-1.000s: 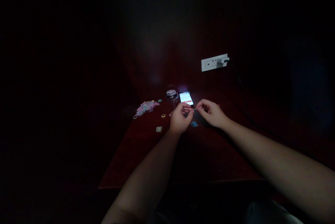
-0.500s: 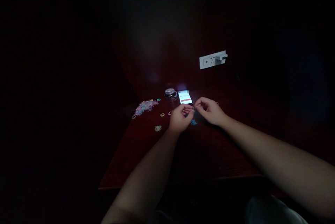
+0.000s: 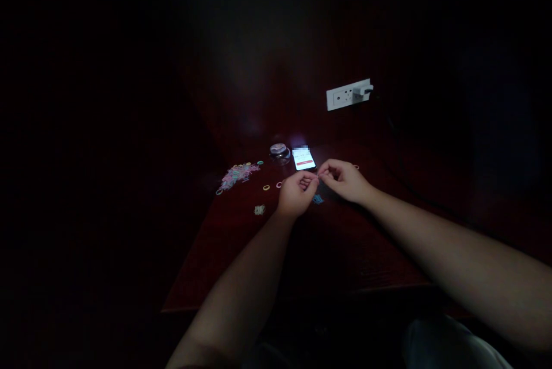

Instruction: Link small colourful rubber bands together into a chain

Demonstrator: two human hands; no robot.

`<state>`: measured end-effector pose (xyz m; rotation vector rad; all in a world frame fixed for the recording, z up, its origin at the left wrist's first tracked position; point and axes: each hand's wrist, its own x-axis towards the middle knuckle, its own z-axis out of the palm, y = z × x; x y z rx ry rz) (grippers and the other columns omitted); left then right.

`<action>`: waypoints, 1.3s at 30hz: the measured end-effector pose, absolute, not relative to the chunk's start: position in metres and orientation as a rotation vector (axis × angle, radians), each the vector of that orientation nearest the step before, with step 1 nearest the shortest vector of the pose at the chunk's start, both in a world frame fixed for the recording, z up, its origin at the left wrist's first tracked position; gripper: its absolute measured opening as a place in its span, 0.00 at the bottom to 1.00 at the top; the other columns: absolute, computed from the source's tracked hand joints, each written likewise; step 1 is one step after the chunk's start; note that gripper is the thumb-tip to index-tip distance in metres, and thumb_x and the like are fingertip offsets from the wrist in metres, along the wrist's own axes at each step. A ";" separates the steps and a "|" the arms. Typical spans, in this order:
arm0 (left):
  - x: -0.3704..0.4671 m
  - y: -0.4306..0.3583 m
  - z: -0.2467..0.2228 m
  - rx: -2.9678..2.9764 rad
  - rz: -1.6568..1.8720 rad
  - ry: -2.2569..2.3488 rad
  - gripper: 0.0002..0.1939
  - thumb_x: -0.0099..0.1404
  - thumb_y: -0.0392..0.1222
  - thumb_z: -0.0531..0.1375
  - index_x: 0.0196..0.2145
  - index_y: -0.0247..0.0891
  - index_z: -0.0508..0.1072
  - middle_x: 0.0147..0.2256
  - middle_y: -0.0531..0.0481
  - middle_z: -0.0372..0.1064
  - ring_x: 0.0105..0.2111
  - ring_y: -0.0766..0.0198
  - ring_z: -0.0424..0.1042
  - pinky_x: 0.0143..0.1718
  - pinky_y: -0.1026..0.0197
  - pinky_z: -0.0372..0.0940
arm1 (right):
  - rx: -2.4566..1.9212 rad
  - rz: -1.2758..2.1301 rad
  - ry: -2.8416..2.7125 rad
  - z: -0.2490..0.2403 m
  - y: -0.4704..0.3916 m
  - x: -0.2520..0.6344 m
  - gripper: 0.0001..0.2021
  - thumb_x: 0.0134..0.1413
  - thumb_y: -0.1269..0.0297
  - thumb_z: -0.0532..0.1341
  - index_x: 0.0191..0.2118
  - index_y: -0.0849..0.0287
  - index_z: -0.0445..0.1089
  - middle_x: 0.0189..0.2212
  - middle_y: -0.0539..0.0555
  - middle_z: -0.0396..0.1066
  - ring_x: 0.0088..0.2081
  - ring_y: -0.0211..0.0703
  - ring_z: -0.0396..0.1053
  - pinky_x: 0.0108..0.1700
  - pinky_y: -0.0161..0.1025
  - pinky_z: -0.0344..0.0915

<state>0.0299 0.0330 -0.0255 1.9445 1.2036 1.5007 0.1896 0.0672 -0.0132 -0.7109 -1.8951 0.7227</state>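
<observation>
My left hand [image 3: 296,193] and my right hand [image 3: 345,180] meet over the table with their fingertips pinched together. Whatever sits between the fingertips is too small and dark to make out. Just below them lies a small heap of blue elastic bands [image 3: 318,199]. Left of my left hand is a pale cream bunch of bands [image 3: 259,210]. A yellow band [image 3: 266,188] and a pink band [image 3: 279,184] lie singly nearby, the pink one close to my left hand. Farther left spreads a mixed pile of pink, lilac and mint bands [image 3: 239,175].
Behind my hands a lit phone [image 3: 304,160] lies on the dark red table [image 3: 224,265]. A small round lidded jar [image 3: 279,153] stands left of it. On the wall is a white socket [image 3: 348,95] with a plugged-in charger [image 3: 363,91] and dark cable. Surroundings are very dark.
My hands stay pinched together in nearly the same spot. A thin bluish-green sliver seen between the fingertips earlier is no longer distinct. The whole view has shifted slightly.
</observation>
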 end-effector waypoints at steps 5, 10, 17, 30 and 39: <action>0.030 0.033 -0.027 1.941 1.488 1.207 0.05 0.60 0.39 0.60 0.32 0.35 0.74 0.27 0.50 0.71 0.25 0.70 0.68 0.28 0.67 0.63 | -0.694 0.741 -1.906 -0.014 0.068 0.190 0.05 0.50 0.63 0.60 0.31 0.59 0.67 0.21 0.48 0.61 0.21 0.34 0.55 0.24 0.34 0.53; 0.030 0.033 -0.027 1.952 1.468 1.186 0.05 0.59 0.39 0.62 0.33 0.35 0.74 0.28 0.50 0.72 0.27 0.69 0.69 0.29 0.66 0.64 | -0.686 0.726 -1.910 -0.015 0.070 0.192 0.05 0.50 0.63 0.60 0.30 0.59 0.66 0.20 0.47 0.60 0.21 0.34 0.55 0.24 0.34 0.52; 0.030 0.035 -0.027 1.968 1.518 1.218 0.04 0.59 0.38 0.61 0.32 0.35 0.73 0.28 0.50 0.71 0.27 0.69 0.68 0.30 0.66 0.64 | -0.696 0.690 -1.909 -0.014 0.068 0.191 0.06 0.52 0.62 0.59 0.30 0.59 0.66 0.23 0.50 0.65 0.24 0.37 0.59 0.26 0.35 0.56; 0.030 0.036 -0.026 1.868 1.556 1.243 0.05 0.61 0.38 0.59 0.32 0.33 0.72 0.28 0.48 0.71 0.27 0.69 0.68 0.29 0.66 0.65 | -0.722 0.626 -1.931 -0.014 0.070 0.192 0.07 0.55 0.64 0.57 0.31 0.60 0.69 0.30 0.55 0.71 0.31 0.43 0.68 0.32 0.37 0.62; 0.030 0.037 -0.028 1.895 1.562 1.242 0.05 0.60 0.39 0.59 0.32 0.34 0.72 0.27 0.50 0.69 0.26 0.70 0.66 0.28 0.67 0.63 | -0.738 0.621 -1.893 -0.014 0.068 0.191 0.04 0.53 0.65 0.57 0.32 0.60 0.67 0.27 0.52 0.67 0.27 0.39 0.62 0.29 0.35 0.58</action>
